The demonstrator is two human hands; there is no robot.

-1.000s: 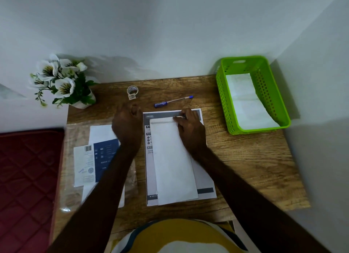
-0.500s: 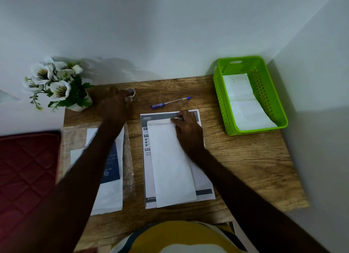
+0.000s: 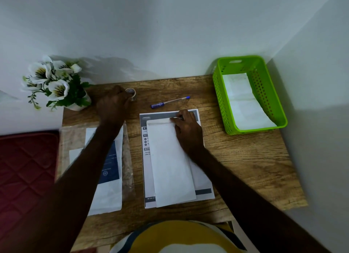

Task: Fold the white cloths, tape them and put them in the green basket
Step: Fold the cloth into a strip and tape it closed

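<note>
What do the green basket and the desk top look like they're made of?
The green basket looks like moulded plastic: uniform bright colour, a slight sheen, and regular rows of punched holes in its walls. The desk top shows brown wood grain with dark streaks and a matt finish; it could be solid wood or a printed laminate, the picture cannot tell which.
</note>
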